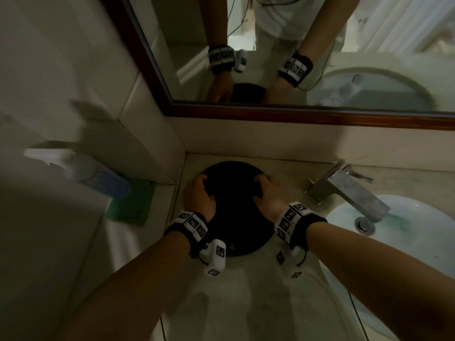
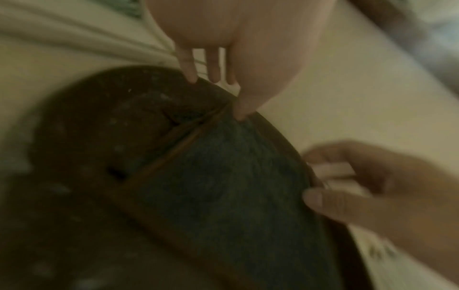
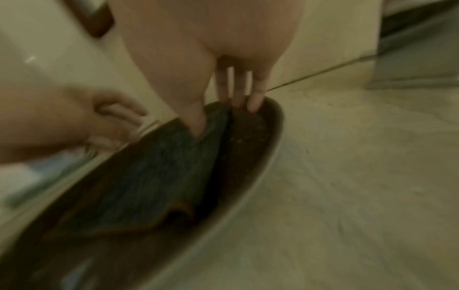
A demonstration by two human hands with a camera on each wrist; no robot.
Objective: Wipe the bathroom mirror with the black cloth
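Large wall mirror in dark red-brown wooden frame, above beige stone counter. White oval basin at right with square chrome faucet. Round dark shallow tray in the counter's back left corner, holding folded black terry cloth. Left hand curled over cloth's left edge, fingertips pinching it. Right hand gripping cloth's right edge, thumb on top, fingers tucked beside. Blurred white-and-blue spray bottle and green sponge at far left.
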